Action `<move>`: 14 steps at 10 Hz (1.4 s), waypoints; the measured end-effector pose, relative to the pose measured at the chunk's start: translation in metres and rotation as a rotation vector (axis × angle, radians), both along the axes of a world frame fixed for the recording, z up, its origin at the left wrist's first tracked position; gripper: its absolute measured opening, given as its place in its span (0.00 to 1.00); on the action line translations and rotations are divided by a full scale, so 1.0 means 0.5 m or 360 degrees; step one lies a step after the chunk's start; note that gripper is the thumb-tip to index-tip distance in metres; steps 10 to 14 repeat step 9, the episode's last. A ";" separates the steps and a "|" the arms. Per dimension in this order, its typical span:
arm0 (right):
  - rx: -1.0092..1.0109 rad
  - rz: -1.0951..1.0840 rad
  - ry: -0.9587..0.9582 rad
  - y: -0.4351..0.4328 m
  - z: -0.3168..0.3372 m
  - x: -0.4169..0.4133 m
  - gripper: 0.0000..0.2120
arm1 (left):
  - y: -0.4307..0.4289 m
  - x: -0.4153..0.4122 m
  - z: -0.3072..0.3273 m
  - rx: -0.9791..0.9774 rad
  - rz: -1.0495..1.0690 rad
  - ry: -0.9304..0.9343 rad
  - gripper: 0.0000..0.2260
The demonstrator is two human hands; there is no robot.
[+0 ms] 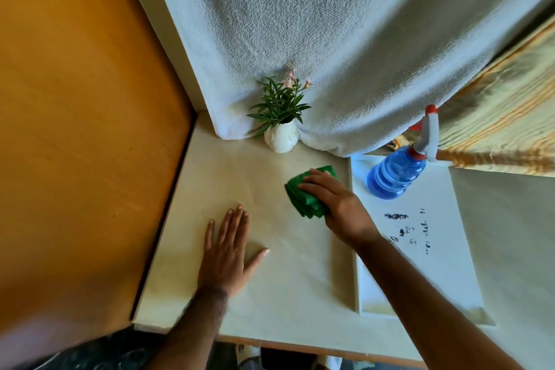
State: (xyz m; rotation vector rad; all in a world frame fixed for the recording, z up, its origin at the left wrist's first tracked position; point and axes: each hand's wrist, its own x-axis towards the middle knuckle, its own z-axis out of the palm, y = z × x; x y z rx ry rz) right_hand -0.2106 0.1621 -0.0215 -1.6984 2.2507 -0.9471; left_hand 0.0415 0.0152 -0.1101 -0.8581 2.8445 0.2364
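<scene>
A folded green cloth [303, 198] lies on the pale cream table surface [276, 273], right of centre. My right hand [336, 201] presses down on the cloth with its fingers laid flat over it. My left hand [228, 252] rests flat on the table to the lower left, fingers spread and holding nothing. Both forearms reach in from the bottom edge.
A small white vase with a green plant [280, 117] stands at the back against a hanging white towel [330, 39]. A blue spray bottle [399, 168] with a red and white trigger sits on a white panel [420, 264] with dark marks. An orange wall [75, 114] bounds the left.
</scene>
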 end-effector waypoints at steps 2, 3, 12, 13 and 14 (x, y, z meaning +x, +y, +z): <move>-0.0009 -0.0362 0.0232 0.184 -0.026 0.001 0.32 | -0.001 0.004 0.007 0.0015 -0.0009 0.0012 0.43; 0.0090 -0.0570 0.0317 0.278 -0.049 0.000 0.31 | 0.005 0.005 0.005 0.0004 -0.0027 0.0043 0.42; 0.1000 -0.0489 0.0293 0.338 -0.029 0.019 0.51 | 0.009 -0.026 0.054 0.0133 -0.0028 -0.0176 0.58; 0.1000 -0.0489 0.0293 0.338 -0.029 0.019 0.51 | 0.009 -0.026 0.054 0.0133 -0.0028 -0.0176 0.58; 0.1000 -0.0489 0.0293 0.338 -0.029 0.019 0.51 | 0.009 -0.026 0.054 0.0133 -0.0028 -0.0176 0.58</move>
